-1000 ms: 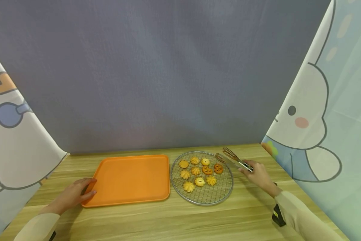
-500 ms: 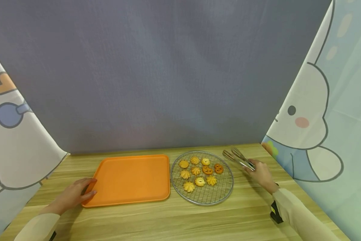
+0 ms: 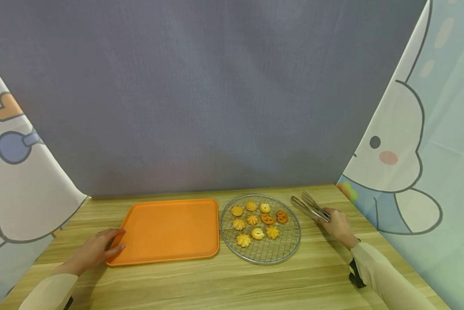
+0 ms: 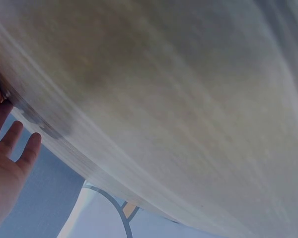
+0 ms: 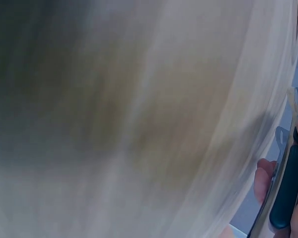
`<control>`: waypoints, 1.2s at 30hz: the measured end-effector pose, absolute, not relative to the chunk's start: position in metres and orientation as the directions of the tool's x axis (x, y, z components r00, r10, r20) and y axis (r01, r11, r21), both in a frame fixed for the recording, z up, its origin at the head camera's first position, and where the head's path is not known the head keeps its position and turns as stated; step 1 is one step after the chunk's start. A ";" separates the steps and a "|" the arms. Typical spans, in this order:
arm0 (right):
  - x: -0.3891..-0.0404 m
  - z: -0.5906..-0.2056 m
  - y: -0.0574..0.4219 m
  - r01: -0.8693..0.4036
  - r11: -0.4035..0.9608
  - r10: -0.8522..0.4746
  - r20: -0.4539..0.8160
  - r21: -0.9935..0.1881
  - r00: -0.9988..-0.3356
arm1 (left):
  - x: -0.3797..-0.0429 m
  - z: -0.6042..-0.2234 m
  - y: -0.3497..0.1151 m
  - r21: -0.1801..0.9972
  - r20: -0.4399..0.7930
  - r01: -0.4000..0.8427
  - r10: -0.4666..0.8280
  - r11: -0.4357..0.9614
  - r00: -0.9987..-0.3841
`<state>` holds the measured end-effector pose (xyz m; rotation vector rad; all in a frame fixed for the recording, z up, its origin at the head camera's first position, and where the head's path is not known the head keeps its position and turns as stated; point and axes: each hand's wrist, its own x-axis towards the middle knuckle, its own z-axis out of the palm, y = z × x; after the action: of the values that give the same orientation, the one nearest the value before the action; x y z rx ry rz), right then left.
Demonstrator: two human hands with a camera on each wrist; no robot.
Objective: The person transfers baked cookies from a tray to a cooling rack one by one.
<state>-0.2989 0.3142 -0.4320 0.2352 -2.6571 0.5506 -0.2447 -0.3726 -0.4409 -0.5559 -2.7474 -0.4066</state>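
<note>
In the head view my left hand [image 3: 94, 251] rests at the left edge of an orange tray [image 3: 168, 232], thumb over the rim. The left wrist view catches several of its fingers nearly straight, one by the tray's edge. My right hand [image 3: 337, 226] holds metal tongs [image 3: 310, 201], right of a round wire rack [image 3: 261, 262]. Their two ends point up and left, apart, with nothing between them. A dark grip panel [image 5: 288, 188] on the tongs shows in the right wrist view. Several piped cookies [image 3: 243, 240] and two pretzel-shaped cookies [image 3: 267, 219] lie on the rack.
The tray and rack stand side by side on a wood-grain table [image 3: 201, 284]. A grey backdrop [image 3: 216, 107] closes off the far side. Printed cartoon panels [image 3: 402, 172] flank the table left and right.
My right hand has drawn the tongs to the right, away from the rack's edge, mostly in the first half second. My left hand, the tray and the cookies stay put.
</note>
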 end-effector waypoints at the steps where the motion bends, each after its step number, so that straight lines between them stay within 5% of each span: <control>1: -0.299 -0.432 0.314 -0.239 0.908 -0.078 0.422 -0.345 -0.903 | -0.244 -0.441 -0.373 0.215 0.346 0.412 0.326 0.885 -0.880; 36: -0.296 -0.424 0.314 -0.147 0.926 -0.054 0.264 -0.348 -0.963 | -0.241 -0.440 -0.371 0.199 0.365 0.416 0.327 0.887 -0.872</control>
<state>-0.2964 0.3142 -0.4239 0.1508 -2.8344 0.5400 -0.2414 -0.3707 -0.4403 -0.5535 -2.7316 -0.3910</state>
